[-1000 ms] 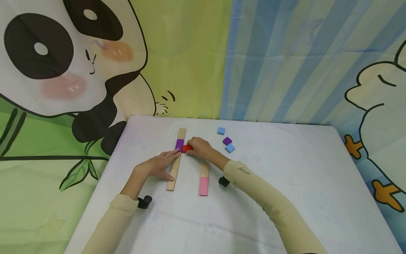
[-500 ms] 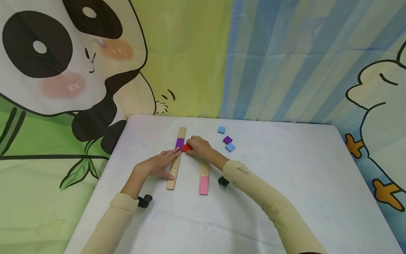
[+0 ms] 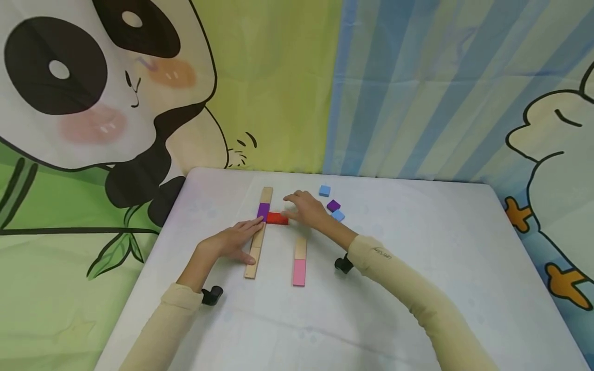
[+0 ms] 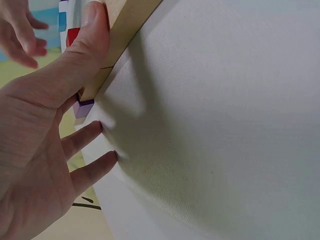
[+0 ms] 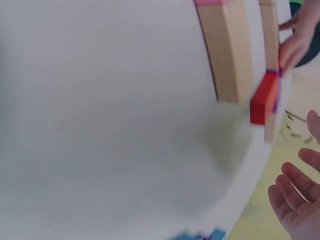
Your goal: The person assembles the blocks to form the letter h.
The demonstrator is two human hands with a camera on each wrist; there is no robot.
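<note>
A row of wooden blocks (image 3: 256, 241), plain wood with one purple block (image 3: 263, 210) among them, runs away from the person. My left hand (image 3: 230, 240) rests along its left side, fingers spread and straight, with the thumb on a plain block near the row's front end. A red block (image 3: 277, 218) lies crosswise, its left end against the purple block. My right hand (image 3: 308, 210) is just right of the red block, fingers loosely bent and holding nothing; in the right wrist view the fingers (image 5: 295, 187) are spread apart from the red block (image 5: 264, 100).
A shorter row of a plain block (image 3: 300, 248) and a pink block (image 3: 299, 272) lies right of the long row. Beyond the right hand are two light blue blocks (image 3: 325, 190) and a small purple block (image 3: 333, 205). The white table (image 3: 417, 232) ends at a printed curtain.
My right hand has let go of the red block and moved right and slightly up, uncovering its right end. My left hand has stayed in place on the row.
</note>
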